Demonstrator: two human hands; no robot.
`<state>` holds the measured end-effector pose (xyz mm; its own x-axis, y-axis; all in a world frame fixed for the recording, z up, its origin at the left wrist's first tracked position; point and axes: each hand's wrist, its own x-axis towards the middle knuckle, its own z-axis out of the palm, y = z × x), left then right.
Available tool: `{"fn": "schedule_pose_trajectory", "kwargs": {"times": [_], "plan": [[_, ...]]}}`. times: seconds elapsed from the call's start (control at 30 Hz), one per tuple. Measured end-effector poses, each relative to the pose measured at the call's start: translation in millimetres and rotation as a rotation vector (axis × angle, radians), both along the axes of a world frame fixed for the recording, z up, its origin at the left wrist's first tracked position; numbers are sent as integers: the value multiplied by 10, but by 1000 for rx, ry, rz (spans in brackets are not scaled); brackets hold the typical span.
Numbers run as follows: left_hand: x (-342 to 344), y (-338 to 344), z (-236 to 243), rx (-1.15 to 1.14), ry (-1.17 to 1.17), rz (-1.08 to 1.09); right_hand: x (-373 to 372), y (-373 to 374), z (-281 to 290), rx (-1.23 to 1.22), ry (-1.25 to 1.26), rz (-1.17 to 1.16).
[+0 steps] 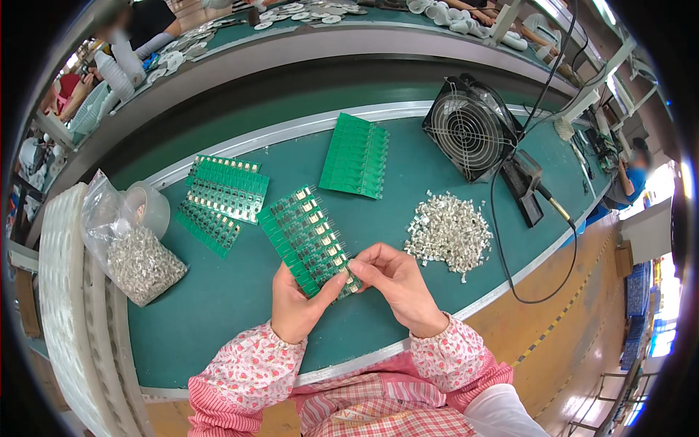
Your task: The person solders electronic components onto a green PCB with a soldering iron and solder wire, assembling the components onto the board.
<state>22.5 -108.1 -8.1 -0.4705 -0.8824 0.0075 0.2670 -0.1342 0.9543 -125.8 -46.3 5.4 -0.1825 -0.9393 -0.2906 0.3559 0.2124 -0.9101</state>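
My left hand point(297, 302) grips the near end of a long green circuit board panel point(302, 233), thumb on top. Small silver parts sit in rows along the panel. My right hand point(397, 280) pinches at the panel's near right corner, fingertips pressed onto it; whether a small part is between them is hidden. A heap of small silver metal parts point(449, 231) lies just right of my hands on the green table point(218, 306).
Two stacks of green panels point(222, 200) point(357, 154) lie farther back. A clear bag of silver parts point(138, 258) and a tape roll point(149, 207) sit at the left. A black fan point(470, 127) and soldering iron stand point(528, 186) are at the right. Other people work beyond.
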Motion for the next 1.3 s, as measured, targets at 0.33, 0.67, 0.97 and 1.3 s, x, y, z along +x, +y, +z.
{"fn": "schedule_pose_trajectory", "kwargs": {"times": [0.33,0.67,0.97,1.3], "plan": [[-32,3,44,-85,-75,-88,91,36,-141,-167,138,-143],[-11,-48,13,103,49,-2,-677,314,24,-321,1523,-169],[5,-47,-5,106,59,-18,-594,177,-57,-393,1666,-163],[22,-39,0,88,63,-29,-359,143,25,-194,884,-214]]}}
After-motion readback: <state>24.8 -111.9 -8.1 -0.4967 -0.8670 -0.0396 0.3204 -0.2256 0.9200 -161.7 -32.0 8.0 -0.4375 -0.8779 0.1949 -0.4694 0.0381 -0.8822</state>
